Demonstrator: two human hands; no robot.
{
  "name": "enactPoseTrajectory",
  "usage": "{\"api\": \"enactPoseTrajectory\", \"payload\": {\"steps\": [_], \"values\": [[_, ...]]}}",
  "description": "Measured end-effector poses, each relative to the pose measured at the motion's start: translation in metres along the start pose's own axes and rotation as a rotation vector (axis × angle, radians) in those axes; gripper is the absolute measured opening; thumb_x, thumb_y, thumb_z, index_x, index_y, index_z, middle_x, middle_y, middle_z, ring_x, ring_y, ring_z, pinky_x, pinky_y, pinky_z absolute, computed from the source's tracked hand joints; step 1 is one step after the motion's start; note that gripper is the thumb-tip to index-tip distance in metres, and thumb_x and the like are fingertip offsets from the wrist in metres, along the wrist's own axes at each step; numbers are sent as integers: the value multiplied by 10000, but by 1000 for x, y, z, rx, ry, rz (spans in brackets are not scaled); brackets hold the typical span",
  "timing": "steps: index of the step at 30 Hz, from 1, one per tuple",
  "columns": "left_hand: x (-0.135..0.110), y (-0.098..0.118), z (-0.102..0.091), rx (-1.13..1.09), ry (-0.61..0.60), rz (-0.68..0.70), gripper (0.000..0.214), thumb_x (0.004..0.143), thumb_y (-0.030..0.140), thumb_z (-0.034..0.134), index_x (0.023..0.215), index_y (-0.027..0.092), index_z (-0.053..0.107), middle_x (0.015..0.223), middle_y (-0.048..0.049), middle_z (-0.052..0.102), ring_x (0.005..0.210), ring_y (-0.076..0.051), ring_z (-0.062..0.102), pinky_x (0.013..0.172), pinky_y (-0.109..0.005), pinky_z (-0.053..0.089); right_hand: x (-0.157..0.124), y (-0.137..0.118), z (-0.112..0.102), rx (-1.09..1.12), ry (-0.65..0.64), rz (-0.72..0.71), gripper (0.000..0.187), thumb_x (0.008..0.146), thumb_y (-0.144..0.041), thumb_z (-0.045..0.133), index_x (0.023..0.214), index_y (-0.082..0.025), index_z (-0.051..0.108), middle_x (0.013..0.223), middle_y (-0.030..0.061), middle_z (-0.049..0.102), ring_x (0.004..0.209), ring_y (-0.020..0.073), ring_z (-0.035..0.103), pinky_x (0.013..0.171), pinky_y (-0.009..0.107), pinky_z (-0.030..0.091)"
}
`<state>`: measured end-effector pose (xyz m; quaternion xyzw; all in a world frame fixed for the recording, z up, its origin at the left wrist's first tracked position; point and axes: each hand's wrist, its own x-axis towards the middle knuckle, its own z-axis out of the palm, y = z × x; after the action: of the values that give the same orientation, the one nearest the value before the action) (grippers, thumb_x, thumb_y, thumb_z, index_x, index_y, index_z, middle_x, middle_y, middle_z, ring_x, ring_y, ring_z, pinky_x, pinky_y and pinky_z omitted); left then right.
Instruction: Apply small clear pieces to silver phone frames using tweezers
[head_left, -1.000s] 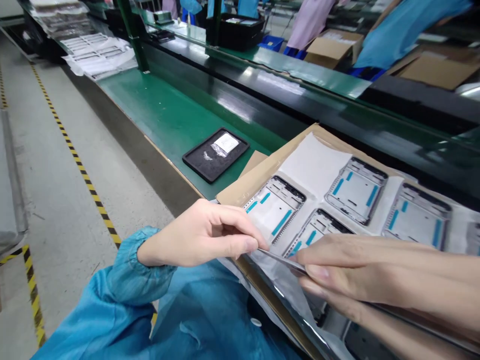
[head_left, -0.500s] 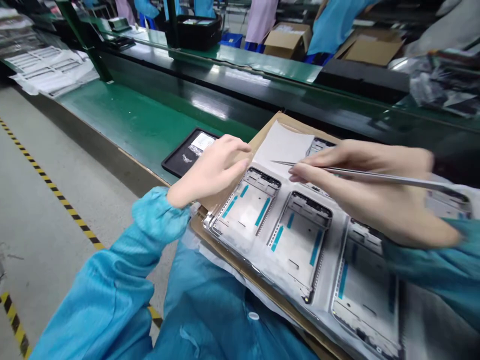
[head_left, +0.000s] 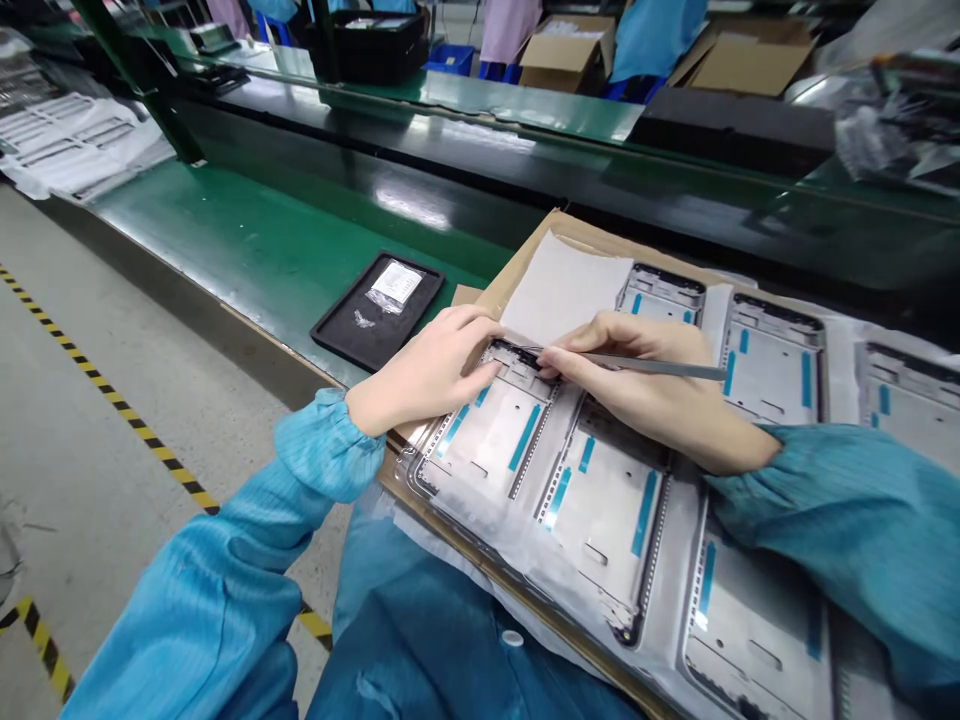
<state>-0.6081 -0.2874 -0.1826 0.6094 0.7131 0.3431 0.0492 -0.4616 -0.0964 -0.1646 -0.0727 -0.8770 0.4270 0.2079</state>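
Observation:
My right hand (head_left: 630,375) is closed around metal tweezers (head_left: 660,367). Their tips reach the top edge of the leftmost phone frame (head_left: 491,430), a silvery plate with blue strips and a black upper end. Resting on that frame's upper left side is my left hand (head_left: 431,370), fingers apart and with nothing visible in it. More phone frames, such as the one beside it (head_left: 607,510), lie in a clear plastic tray (head_left: 551,580). A white sheet (head_left: 562,285) covers the tray's far left part. The exact tweezer tips are hard to make out between my hands.
The tray lies on cardboard (head_left: 517,270) over my lap and the bench edge. A black tray (head_left: 341,325) holding a labelled bag and small clear pieces stands on the green bench (head_left: 247,245). Behind runs a dark conveyor (head_left: 450,165). People in smocks and cardboard boxes (head_left: 562,60) are beyond.
My right hand has moved left and down, bringing the tweezer tips from above the white sheet to the leftmost frame's top edge. My left hand stays by that frame. The view has shifted slightly.

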Motion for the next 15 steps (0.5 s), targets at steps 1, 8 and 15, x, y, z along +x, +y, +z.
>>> {"api": "enactPoseTrajectory", "payload": {"steps": [1,8,15], "values": [[0,0,0,-2,4,8,317,991,226,552,1266,96,644,1323,-197,649,1299,-307,588,1143,-477,477,0,1,0,-11,-3,-3,223,899,-425,757,729,-288,714,759,13,753,670,237,714,572,357,559],[-4,4,-4,91,-68,35,334,1044,303,504,1292,155,671,1416,-197,585,1386,-320,532,1203,-517,435,-5,2,1,-113,15,-127,228,941,-358,719,737,-264,678,736,3,735,623,201,684,540,323,505],[-2,15,-12,257,-191,16,390,1057,226,435,1372,114,636,1447,-230,551,1377,-345,523,1185,-547,450,-5,7,2,-131,20,-275,196,947,-224,702,756,-247,666,738,-24,728,626,163,685,528,270,506]]}}
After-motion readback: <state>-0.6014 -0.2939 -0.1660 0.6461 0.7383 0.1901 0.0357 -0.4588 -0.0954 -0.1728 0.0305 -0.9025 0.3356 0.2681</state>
